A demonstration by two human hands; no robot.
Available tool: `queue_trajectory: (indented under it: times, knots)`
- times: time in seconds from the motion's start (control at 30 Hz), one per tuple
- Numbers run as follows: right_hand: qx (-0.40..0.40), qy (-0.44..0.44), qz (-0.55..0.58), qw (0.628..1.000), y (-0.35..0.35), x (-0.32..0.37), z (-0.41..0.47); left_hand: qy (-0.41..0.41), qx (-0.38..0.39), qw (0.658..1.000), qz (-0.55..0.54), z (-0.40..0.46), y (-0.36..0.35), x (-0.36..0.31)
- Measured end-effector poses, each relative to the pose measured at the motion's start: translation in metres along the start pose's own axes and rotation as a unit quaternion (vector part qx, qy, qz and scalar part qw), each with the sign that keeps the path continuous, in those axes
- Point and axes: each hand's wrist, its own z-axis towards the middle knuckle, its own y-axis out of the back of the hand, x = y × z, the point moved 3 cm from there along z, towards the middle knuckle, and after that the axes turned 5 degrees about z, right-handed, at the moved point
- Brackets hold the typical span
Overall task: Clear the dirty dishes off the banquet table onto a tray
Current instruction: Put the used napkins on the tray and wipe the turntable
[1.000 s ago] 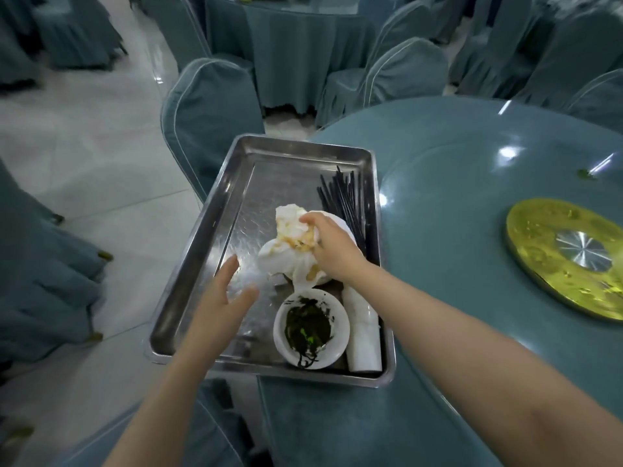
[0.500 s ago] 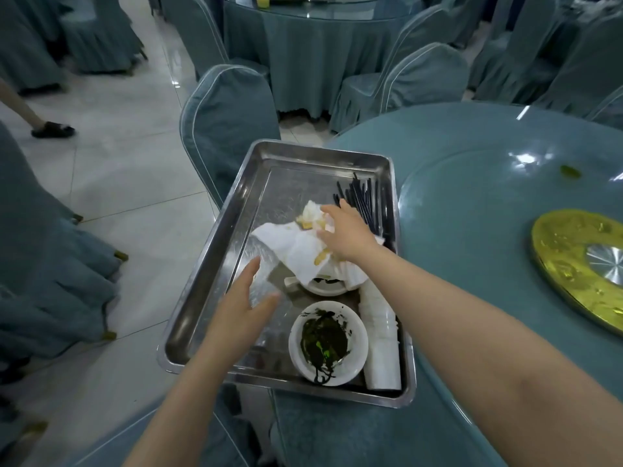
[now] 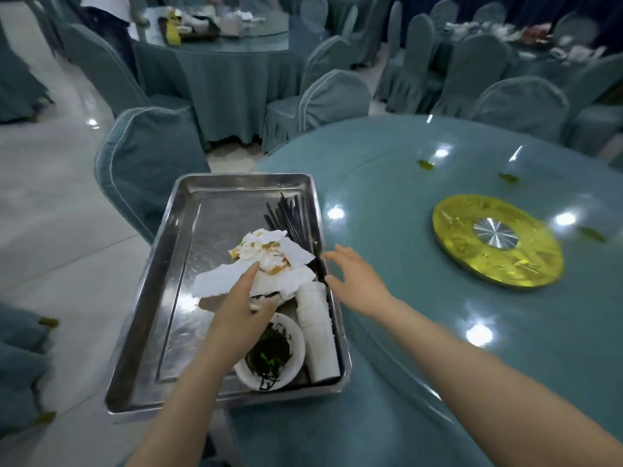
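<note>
A steel tray (image 3: 161, 298) stands at the left edge of the round teal banquet table (image 3: 387, 203). In it lie crumpled stained white napkins (image 3: 266, 264) over a dish, a white bowl (image 3: 273, 355) with dark green leftovers, a stack of white cups (image 3: 317, 332) on its side, and black chopsticks (image 3: 290, 217). My left hand (image 3: 239, 308) reaches over the tray with straight fingers touching the napkins. My right hand (image 3: 354, 278) hovers open just past the tray's right rim and holds nothing.
A gold turntable base (image 3: 495, 241) sits on the table's glass top, with green scraps (image 3: 424, 164) near it. A covered chair (image 3: 141, 163) stands behind the tray. Other covered chairs and a cluttered table (image 3: 215, 32) lie beyond, with tiled floor to the left.
My right hand has let go of the napkins and drawn back to the right of the tray. My left hand has moved forward onto the napkins. The camera has tilted up.
</note>
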Motion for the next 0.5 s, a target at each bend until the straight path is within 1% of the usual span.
queue_trajectory:
  times: [0.13, 0.27, 0.4, 0.5]
  knots:
    - [-0.030, -0.056, 0.000, 0.998, 0.023, -0.045, -0.049, -0.064, 0.047, 0.996, 0.033, -0.007, -0.031, -0.030]
    - [-0.064, -0.128, 0.015, 0.990, 0.044, -0.097, -0.106, -0.108, 0.097, 0.988, 0.055, -0.014, -0.067, -0.058]
    - [-0.074, -0.236, 0.009, 0.969, 0.058, -0.160, -0.178, -0.145, 0.162, 0.972, 0.090, -0.020, -0.108, -0.086]
    - [-0.061, -0.312, 0.001, 0.948, 0.063, -0.207, -0.238, -0.166, 0.191, 0.962, 0.103, -0.028, -0.139, -0.105]
